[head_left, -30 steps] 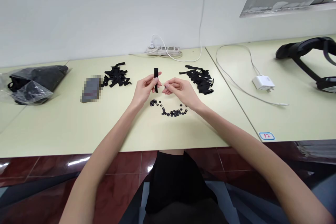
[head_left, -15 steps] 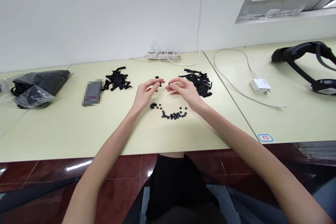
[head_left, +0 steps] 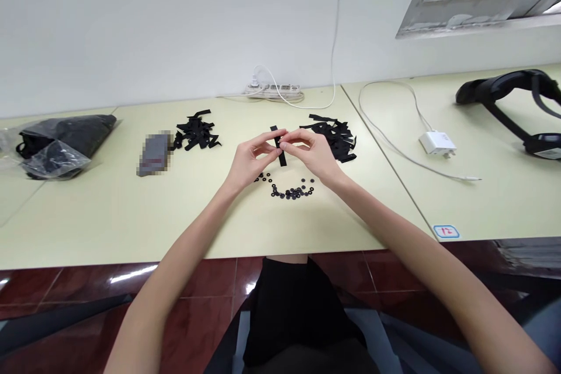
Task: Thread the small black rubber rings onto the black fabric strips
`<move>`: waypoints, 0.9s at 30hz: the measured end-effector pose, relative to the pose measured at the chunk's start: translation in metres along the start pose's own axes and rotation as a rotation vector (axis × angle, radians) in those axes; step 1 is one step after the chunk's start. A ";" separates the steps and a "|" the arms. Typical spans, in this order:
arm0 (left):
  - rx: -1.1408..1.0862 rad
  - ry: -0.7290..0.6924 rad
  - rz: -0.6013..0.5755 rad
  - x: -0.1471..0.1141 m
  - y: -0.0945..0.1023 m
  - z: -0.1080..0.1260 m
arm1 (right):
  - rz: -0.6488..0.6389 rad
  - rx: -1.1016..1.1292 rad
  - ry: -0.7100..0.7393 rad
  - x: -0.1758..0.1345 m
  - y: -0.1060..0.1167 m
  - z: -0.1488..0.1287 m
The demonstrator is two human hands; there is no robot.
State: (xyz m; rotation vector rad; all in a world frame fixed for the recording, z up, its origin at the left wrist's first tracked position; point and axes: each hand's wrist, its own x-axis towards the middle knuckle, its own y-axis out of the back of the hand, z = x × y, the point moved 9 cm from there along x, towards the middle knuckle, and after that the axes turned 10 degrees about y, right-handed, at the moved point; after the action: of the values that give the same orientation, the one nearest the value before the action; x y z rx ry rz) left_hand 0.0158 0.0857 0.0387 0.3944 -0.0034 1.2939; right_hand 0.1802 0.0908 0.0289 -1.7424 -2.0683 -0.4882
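Note:
A black fabric strip (head_left: 283,159) is pinched between the thumb and fingers of my left hand (head_left: 248,159), its two ends sticking out above and below. My right hand (head_left: 314,155) is closed at the fingertips and meets the strip's middle; the small dark piece it pinches is mostly hidden now. Below my hands, many small black rings (head_left: 293,193) lie scattered in a curve on the table (head_left: 245,228). Beside my right hand is a heap of black strips (head_left: 339,139). Another heap of strips (head_left: 197,133) lies farther left.
To the left are a blurred-out grey object (head_left: 154,153) and a clear plastic bag with black material (head_left: 65,146). A power strip (head_left: 274,92) sits by the wall. On the right lie a white charger (head_left: 437,143) with its cable and a black headset (head_left: 504,90).
My hands were apart and have come together. My left hand has moved right with the strip, which now shows at more of its length between the fingers.

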 end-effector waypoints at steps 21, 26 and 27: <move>0.002 -0.067 -0.033 -0.005 -0.007 0.008 | -0.004 -0.002 0.020 0.000 -0.002 -0.002; 0.039 -0.160 0.141 -0.003 0.009 0.014 | 0.060 -0.169 0.216 0.000 0.004 -0.028; 0.045 -0.165 0.172 -0.002 0.012 0.014 | 0.068 -0.194 0.245 -0.001 0.004 -0.031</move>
State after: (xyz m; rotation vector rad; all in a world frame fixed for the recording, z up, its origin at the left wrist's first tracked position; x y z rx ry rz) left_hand 0.0068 0.0824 0.0544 0.5481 -0.1506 1.4291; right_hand 0.1869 0.0748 0.0555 -1.7519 -1.8365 -0.8600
